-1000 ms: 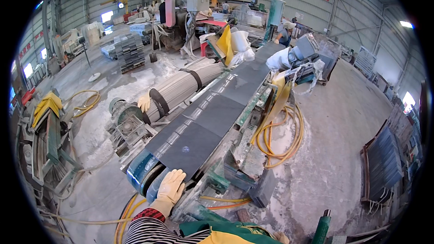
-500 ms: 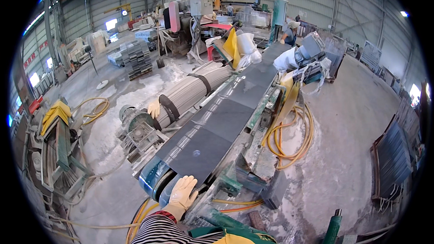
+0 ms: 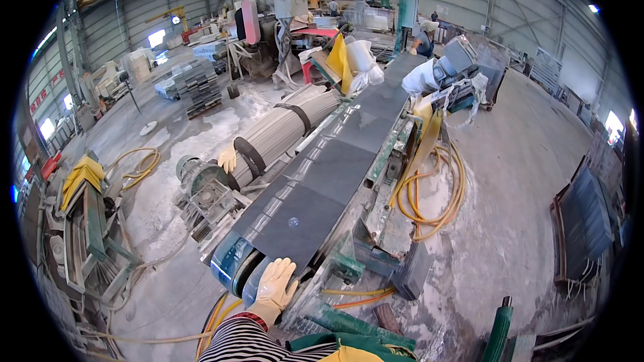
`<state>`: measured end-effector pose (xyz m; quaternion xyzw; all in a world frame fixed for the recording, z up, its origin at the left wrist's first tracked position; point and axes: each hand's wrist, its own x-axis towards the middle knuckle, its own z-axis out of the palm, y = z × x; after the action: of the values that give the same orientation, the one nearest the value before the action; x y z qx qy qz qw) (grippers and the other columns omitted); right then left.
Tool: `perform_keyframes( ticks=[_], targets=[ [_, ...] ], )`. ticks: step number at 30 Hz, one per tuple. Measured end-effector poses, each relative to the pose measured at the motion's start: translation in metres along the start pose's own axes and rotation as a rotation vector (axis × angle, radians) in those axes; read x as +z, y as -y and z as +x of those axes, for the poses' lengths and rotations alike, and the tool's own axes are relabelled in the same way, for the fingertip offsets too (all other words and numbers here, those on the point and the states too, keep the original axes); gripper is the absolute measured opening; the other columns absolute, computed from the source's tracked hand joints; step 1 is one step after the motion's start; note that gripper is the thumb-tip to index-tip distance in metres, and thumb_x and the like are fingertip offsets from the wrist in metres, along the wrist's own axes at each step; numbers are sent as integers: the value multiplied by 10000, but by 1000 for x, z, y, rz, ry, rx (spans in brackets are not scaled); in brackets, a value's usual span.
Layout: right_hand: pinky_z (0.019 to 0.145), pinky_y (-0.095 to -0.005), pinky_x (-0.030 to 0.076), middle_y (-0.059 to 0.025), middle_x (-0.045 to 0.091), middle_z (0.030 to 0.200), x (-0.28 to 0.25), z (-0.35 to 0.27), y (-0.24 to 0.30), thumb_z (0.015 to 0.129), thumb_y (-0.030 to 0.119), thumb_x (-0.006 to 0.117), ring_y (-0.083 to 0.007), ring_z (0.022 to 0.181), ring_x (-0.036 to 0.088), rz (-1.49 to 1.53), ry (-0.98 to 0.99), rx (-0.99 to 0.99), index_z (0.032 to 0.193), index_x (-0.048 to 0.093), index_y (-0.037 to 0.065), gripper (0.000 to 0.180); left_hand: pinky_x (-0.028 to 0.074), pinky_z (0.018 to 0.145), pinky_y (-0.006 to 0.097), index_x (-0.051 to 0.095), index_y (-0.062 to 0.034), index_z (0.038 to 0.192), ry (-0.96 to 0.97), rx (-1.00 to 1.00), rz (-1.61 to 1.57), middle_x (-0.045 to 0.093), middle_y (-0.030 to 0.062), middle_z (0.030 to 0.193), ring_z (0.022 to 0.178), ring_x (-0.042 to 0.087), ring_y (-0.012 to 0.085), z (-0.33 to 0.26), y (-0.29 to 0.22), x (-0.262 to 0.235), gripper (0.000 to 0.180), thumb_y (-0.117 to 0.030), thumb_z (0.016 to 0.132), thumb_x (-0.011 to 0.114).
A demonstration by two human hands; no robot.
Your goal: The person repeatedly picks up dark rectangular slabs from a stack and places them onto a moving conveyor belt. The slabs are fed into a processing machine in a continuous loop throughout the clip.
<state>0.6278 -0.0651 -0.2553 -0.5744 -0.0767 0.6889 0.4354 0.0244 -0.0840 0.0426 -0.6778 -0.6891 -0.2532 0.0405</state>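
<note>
The gloved left hand (image 3: 275, 288) is resting back-up with its fingers stretched out, gripping nothing, its fingertips meeting the near edge of the closest dark slab (image 3: 290, 228). This slab is lying just ahead of the hand on the conveyor (image 3: 230, 259), with further slabs (image 3: 330, 171) lining up beyond. The right hand is lying outside the view, so I cannot tell its state.

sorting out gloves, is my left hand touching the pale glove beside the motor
Apart: the head view shows your left hand at the conveyor's near end, with dark slabs between it and the pale glove.
</note>
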Motion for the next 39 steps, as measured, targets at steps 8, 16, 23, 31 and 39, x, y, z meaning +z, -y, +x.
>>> perform_keyframes(
  ticks=[8,16,23,31,39],
  targets=[
    [870,-459,522,-150,604,1251,-11,-10,-6,1038,341,438,-354,1049,597,5,-14,-14,1240,501,52,359,354,1121,487,573,-25,1303,-14,-8,-18,540,206,1377,1299,474,407,-5,1,0,502,-221,854,683],
    [863,-457,526,-148,611,1240,-17,-14,-11,1036,336,444,-353,1034,604,13,-10,-17,1231,508,52,351,363,1114,479,605,-36,1275,-47,-21,10,567,184,1348,1279,498,383,-15,5,2,485,-243,844,687],
    [858,-456,530,-147,617,1230,-37,-23,-17,1035,332,449,-352,1020,611,42,-24,-38,1223,514,52,344,363,1114,484,600,-43,1283,-45,-20,6,564,176,1353,1277,499,385,-16,3,0,496,-239,837,694],
    [851,-455,534,-145,623,1219,-81,-37,-46,1033,327,455,-351,1005,618,108,-13,-70,1214,521,53,335,366,1110,476,594,-50,1288,-64,-11,-14,566,181,1349,1279,498,386,-19,4,-2,482,-202,841,693],
    [750,-396,472,-79,567,1061,-50,-161,-28,1041,347,453,-260,900,567,139,-221,-111,1055,486,89,260,501,990,354,398,-69,1466,-531,-1281,-1381,484,66,1433,1202,576,251,-1,28,-3,530,-236,992,567]
  ],
)
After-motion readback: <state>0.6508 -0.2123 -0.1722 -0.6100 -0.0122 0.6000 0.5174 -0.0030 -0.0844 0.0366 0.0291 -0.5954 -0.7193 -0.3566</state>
